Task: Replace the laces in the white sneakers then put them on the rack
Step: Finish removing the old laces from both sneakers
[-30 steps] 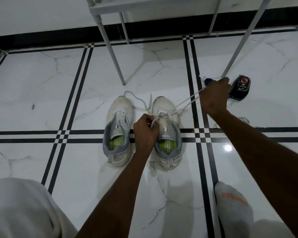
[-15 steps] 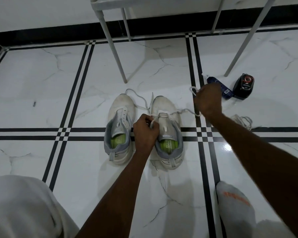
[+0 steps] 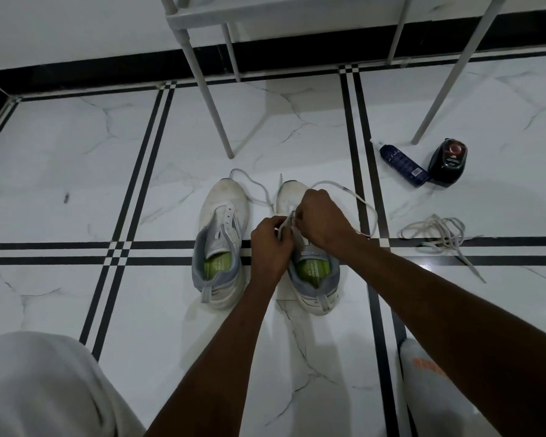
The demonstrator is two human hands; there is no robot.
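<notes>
1. Nearest the camera, a pale trouser knee [image 3: 35, 383] sits at the near left and a white sock [image 3: 435, 389] at the near right; the person appears seated low on the tiled floor [image 3: 76, 159], which brings both forearms within reach of the shoes.
2. Beyond these, the two white sneakers stand side by side, toes pointing far, heels near. The left sneaker [image 3: 223, 238] has bare eyelets, judged to be awaiting its turn.
3. The right sneaker [image 3: 312, 279] is under work. The left hand [image 3: 270, 244] is curled, pinching the lace [image 3: 364, 205] at the eyelet row, apparently steadying the end being threaded.
4. The right hand [image 3: 320, 214] is closed over the same point at the tongue; its fingertips are hidden, so whether it grips the lace tip cannot be told for certain. Slack loops out to the right of the shoe and lies on the floor.
5. A loose tangle of lace [image 3: 438, 234] lies well apart to the right, either removed or spare; which cannot be told.
6. Farther right, a dark bottle [image 3: 404, 167] lies on its side, touching or just beside a black applicator [image 3: 448, 162].
7. Farthest, the rack [image 3: 218, 11] stands on thin legs, close behind the shoes for placement later.
</notes>
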